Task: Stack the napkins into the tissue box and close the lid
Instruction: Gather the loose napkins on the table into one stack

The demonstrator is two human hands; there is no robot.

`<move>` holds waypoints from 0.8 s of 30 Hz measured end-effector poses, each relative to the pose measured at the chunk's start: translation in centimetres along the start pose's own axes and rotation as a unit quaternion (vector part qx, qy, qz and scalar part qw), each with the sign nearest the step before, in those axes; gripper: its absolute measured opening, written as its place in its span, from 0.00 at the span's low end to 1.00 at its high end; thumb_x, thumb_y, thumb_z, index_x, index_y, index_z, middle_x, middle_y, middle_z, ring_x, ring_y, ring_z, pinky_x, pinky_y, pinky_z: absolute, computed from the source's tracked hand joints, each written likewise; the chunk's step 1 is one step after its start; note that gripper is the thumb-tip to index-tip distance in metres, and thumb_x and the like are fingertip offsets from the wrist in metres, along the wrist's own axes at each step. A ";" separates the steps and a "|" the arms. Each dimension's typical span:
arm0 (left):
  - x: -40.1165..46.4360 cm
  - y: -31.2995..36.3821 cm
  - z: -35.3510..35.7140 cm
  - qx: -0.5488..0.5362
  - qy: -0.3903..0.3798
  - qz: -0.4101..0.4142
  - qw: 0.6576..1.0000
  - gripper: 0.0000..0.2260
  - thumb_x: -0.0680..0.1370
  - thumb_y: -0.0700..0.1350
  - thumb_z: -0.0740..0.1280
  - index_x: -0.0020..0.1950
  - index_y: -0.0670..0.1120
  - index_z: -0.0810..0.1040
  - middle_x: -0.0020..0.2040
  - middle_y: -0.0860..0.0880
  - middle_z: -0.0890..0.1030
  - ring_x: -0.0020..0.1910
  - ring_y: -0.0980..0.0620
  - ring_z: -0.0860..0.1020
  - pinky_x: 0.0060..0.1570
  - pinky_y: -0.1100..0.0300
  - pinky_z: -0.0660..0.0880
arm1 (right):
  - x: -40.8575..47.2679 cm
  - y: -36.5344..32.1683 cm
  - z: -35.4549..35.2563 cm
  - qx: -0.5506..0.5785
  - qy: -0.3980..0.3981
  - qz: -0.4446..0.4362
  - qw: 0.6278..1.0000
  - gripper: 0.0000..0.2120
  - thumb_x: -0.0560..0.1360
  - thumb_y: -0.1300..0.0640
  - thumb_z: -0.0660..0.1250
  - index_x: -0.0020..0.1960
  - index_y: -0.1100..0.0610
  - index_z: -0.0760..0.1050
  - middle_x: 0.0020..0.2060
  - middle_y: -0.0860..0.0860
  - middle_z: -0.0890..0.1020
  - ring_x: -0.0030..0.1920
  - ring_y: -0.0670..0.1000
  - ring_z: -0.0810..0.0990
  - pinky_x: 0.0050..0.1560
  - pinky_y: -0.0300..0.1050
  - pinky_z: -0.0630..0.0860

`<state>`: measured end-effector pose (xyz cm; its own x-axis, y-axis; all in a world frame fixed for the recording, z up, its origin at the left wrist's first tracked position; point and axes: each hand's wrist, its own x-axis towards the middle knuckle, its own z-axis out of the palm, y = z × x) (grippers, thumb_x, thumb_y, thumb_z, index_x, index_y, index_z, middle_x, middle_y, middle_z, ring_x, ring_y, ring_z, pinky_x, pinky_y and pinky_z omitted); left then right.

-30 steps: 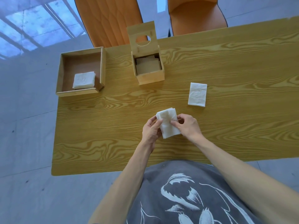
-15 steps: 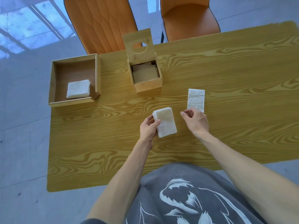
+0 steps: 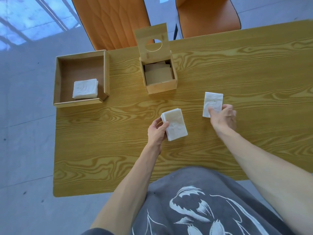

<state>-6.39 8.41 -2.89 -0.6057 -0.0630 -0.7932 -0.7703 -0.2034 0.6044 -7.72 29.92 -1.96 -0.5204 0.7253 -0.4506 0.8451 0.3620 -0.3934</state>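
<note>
A wooden tissue box (image 3: 160, 86) stands at the table's far middle, its lid (image 3: 153, 39) with a round hole tilted up and open; only a brown inner flap shows inside. My left hand (image 3: 156, 133) grips a small stack of white napkins (image 3: 175, 126) by its left edge, just above the table. My right hand (image 3: 223, 117) rests its fingers on the near end of a single folded napkin (image 3: 213, 102) lying flat to the right of the box. It is touching the napkin, which is not lifted.
A shallow wooden tray (image 3: 81, 102) at the far left holds another stack of white napkins (image 3: 85, 88). Two orange chairs (image 3: 115, 19) stand behind the table. The table's near edge runs close to my body.
My right hand let go of the napkin stack and moved right onto the single napkin. My left hand kept the stack.
</note>
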 end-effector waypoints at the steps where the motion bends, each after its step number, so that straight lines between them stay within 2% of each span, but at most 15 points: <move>1: 0.0 0.0 0.0 0.000 0.000 0.000 1.000 0.20 0.77 0.39 0.70 0.69 0.46 0.74 0.55 0.48 0.83 0.52 0.47 0.83 0.54 0.47 0.81 | 0.0 0.0 0.0 -0.001 -0.004 0.008 1.000 0.29 0.74 0.40 0.67 0.68 0.55 0.66 0.65 0.57 0.72 0.61 0.60 0.77 0.53 0.51 0.71; 6: -0.2 -0.1 -0.2 -0.004 0.001 0.002 1.000 0.21 0.77 0.38 0.70 0.70 0.45 0.74 0.56 0.47 0.83 0.53 0.46 0.84 0.54 0.47 0.81 | 0.4 0.1 0.2 0.001 -0.015 0.030 0.999 0.29 0.71 0.40 0.71 0.64 0.55 0.69 0.64 0.57 0.71 0.62 0.59 0.74 0.55 0.52 0.72; 11: -0.7 -0.7 -0.6 -0.005 0.006 0.005 1.000 0.21 0.77 0.39 0.71 0.70 0.45 0.74 0.55 0.48 0.83 0.53 0.45 0.84 0.54 0.46 0.81 | 0.0 0.9 0.5 0.009 -0.009 0.013 1.000 0.28 0.68 0.43 0.75 0.60 0.54 0.71 0.63 0.57 0.72 0.65 0.59 0.71 0.65 0.58 0.70; 14: -1.3 -1.1 -0.9 -0.007 0.009 0.005 1.000 0.21 0.77 0.38 0.70 0.69 0.45 0.74 0.55 0.48 0.83 0.53 0.45 0.83 0.54 0.46 0.81 | -0.9 1.1 0.3 0.043 0.001 -0.010 0.999 0.28 0.67 0.49 0.77 0.61 0.54 0.68 0.53 0.53 0.78 0.60 0.58 0.76 0.64 0.57 0.69; 16: -1.7 -1.5 -1.1 0.000 0.010 0.007 1.000 0.19 0.77 0.38 0.70 0.68 0.46 0.74 0.54 0.48 0.83 0.52 0.46 0.84 0.54 0.46 0.81 | -1.6 1.2 0.2 0.065 -0.017 -0.007 0.998 0.31 0.68 0.54 0.77 0.64 0.54 0.65 0.47 0.51 0.77 0.56 0.58 0.79 0.64 0.58 0.70; 18: -2.0 -2.0 -1.4 0.001 0.010 0.009 1.000 0.19 0.77 0.38 0.70 0.68 0.46 0.74 0.55 0.48 0.83 0.53 0.45 0.83 0.56 0.45 0.80 | -2.2 1.8 0.3 0.077 -0.036 -0.003 0.996 0.30 0.68 0.56 0.77 0.66 0.53 0.68 0.51 0.53 0.80 0.54 0.57 0.81 0.59 0.58 0.75; 19: -2.2 -2.3 -1.5 -0.001 0.011 0.008 1.000 0.19 0.77 0.38 0.70 0.68 0.46 0.74 0.55 0.47 0.83 0.54 0.45 0.83 0.57 0.45 0.80 | -2.4 2.1 0.3 0.077 -0.041 -0.008 0.996 0.25 0.69 0.56 0.76 0.64 0.54 0.72 0.53 0.53 0.82 0.52 0.57 0.82 0.55 0.55 0.78; 21: -2.4 -2.8 -1.9 -0.009 0.014 0.005 1.000 0.20 0.77 0.38 0.70 0.68 0.45 0.74 0.58 0.45 0.83 0.55 0.44 0.83 0.59 0.44 0.79 | -3.0 2.6 0.3 0.085 -0.041 -0.028 0.995 0.13 0.72 0.54 0.71 0.55 0.57 0.79 0.50 0.55 0.84 0.47 0.57 0.82 0.43 0.49 0.77; 22: -2.6 -3.0 -2.0 -0.012 0.016 0.004 1.000 0.20 0.77 0.39 0.70 0.68 0.45 0.74 0.59 0.44 0.83 0.55 0.45 0.83 0.59 0.45 0.79 | -3.3 2.9 0.4 0.101 -0.041 -0.036 0.993 0.11 0.74 0.52 0.67 0.51 0.58 0.79 0.46 0.56 0.83 0.44 0.58 0.81 0.39 0.48 0.75; 24: -2.9 -3.4 -2.2 -0.017 0.019 0.004 1.000 0.18 0.78 0.40 0.70 0.68 0.45 0.75 0.59 0.43 0.83 0.53 0.46 0.83 0.56 0.47 0.80 | -4.1 3.5 0.7 0.149 -0.054 -0.037 0.987 0.15 0.77 0.49 0.61 0.45 0.61 0.77 0.42 0.57 0.82 0.42 0.60 0.80 0.38 0.51 0.76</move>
<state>-1.61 7.13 -2.83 -0.6036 -0.1011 -0.7909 -0.7578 -0.2355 0.6085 -2.74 27.80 -2.01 -0.6034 0.6307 -0.4879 0.7392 0.2128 -0.6390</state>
